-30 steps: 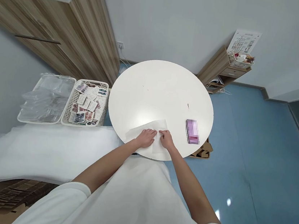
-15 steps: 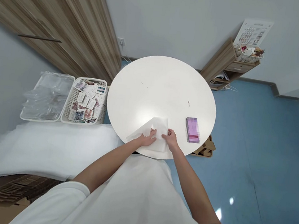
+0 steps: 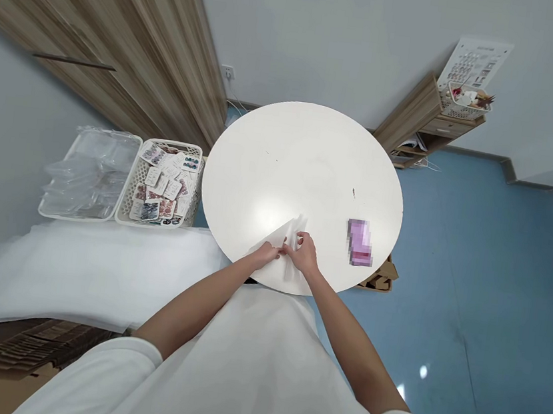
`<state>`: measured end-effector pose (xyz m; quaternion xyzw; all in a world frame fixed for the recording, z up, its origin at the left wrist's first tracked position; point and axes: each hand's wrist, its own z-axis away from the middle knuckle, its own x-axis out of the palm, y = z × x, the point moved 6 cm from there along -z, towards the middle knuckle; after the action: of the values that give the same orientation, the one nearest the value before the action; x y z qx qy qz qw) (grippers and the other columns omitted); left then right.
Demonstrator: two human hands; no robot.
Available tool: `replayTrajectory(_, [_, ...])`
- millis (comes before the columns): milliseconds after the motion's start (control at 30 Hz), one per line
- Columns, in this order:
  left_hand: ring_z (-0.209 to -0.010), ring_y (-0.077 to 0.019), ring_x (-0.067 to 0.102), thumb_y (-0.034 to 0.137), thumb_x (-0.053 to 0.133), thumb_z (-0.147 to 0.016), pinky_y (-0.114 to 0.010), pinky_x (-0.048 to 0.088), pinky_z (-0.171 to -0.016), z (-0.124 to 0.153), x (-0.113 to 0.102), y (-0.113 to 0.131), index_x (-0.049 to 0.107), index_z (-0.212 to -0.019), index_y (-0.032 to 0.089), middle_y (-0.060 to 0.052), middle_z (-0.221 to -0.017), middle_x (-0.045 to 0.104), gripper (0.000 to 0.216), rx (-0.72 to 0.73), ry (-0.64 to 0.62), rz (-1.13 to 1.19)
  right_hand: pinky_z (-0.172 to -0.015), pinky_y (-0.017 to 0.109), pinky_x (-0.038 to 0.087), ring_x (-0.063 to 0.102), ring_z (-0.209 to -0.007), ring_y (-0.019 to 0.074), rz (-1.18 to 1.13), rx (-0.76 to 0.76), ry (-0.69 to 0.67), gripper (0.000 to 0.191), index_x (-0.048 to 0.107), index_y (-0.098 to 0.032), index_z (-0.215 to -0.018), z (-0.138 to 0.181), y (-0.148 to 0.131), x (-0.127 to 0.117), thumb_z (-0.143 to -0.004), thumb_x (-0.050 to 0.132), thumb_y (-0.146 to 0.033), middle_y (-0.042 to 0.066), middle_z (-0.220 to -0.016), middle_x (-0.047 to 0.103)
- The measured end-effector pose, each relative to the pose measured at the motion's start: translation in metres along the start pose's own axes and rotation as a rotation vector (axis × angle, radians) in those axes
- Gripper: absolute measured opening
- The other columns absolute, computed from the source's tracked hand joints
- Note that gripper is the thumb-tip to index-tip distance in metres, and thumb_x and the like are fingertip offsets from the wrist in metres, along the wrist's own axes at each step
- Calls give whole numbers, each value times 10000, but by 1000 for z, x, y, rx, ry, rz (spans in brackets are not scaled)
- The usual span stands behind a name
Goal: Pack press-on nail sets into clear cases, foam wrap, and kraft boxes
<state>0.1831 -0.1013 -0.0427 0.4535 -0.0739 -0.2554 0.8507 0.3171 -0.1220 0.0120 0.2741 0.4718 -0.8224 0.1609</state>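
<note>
A thin white wrapping sheet (image 3: 277, 234) lies at the near edge of the round white table (image 3: 313, 151), folded and bunched between my hands. My left hand (image 3: 265, 255) is closed on its left part, fingers pointing right. From the other side, my right hand (image 3: 303, 254) pinches the sheet's right part, which curls up in folds under the fingers. The two hands' fingertips almost meet at the fold. Whether anything lies inside the sheet is hidden. To the right of my right hand, a purple pack (image 3: 360, 242), blurred by pixels, rests on the table.
Left of the table stand a white basket (image 3: 125, 185) of small carded items and a tray of clear plastic bags (image 3: 89, 174). A stack of white sheets (image 3: 111, 274) lies nearer me. A cardboard box (image 3: 383, 277) sits below the table's right edge.
My right hand has moved left toward my left hand, folding the sheet's right part over. The sheet now looks narrower and more bunched. My left fingers have curled in.
</note>
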Motion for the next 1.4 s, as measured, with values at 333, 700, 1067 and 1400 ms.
replayTrajectory(333, [-957,-186,556,359,472,-788,-316,434,-834,12,-26,2,455,-1177,190,-96,-1132,539,424,34,45,-84,-715,303,449,539,-820,165,143,-78,-107,458,442,-202,-1132,2,-5,29,-706,552,-331,79,-1059,486])
replayTrajectory(700, [-820,-168,584,332,541,-739,-305,443,-758,38,-10,-6,445,-1149,162,-108,-1113,514,455,-6,36,-234,-873,403,370,373,-1126,260,402,-430,-246,399,487,-231,-1076,-14,0,13,-690,585,-217,83,-1246,391])
replayTrajectory(1067, [-1003,-231,493,240,521,-719,-358,424,-835,21,5,11,497,-1009,153,-104,-1068,509,303,233,28,-481,-751,339,421,491,-876,197,130,-47,42,288,484,-208,-897,1,30,7,-630,568,-275,53,-989,469])
replayTrajectory(1400, [-1167,-231,392,32,400,-697,-395,324,-949,-10,-3,47,435,-1221,204,-69,-1222,500,552,447,-27,-958,-643,276,491,586,-815,167,-426,307,22,386,485,-165,-1024,18,51,23,-669,516,-315,110,-1050,541])
